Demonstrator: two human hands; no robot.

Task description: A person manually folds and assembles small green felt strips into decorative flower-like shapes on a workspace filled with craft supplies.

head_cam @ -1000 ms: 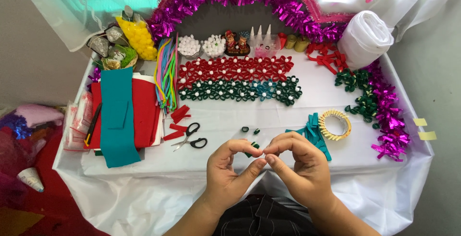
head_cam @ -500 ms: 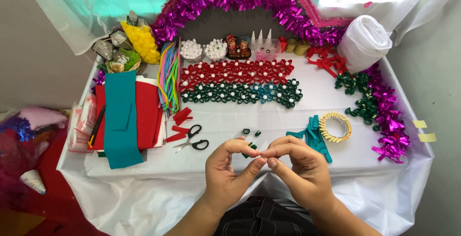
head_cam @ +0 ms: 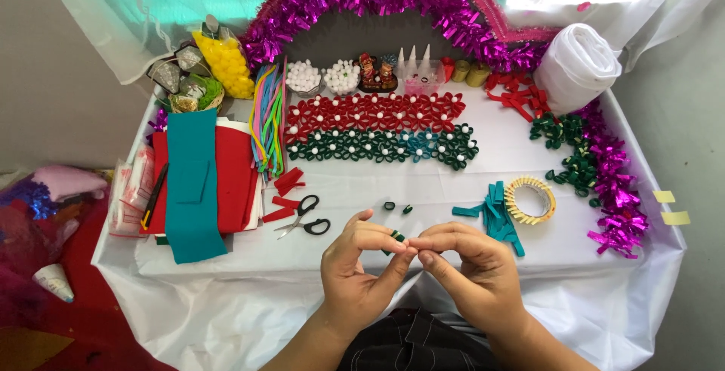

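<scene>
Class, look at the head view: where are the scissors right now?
The scissors lie on the white table, left of centre, beside the red strips and just up-left of the left hand.

One pair of scissors [head_cam: 303, 216], one tape roll [head_cam: 530, 200], two small green loops [head_cam: 398, 208].

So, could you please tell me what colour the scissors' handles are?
Black, seen in the head view: scissors.

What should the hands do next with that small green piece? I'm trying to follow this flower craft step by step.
Probably press the ends together a moment longer, then set it down. The left hand and right hand pinch a small green loop between their fingertips, and two similar green loops already lie on the white table just beyond.
</scene>
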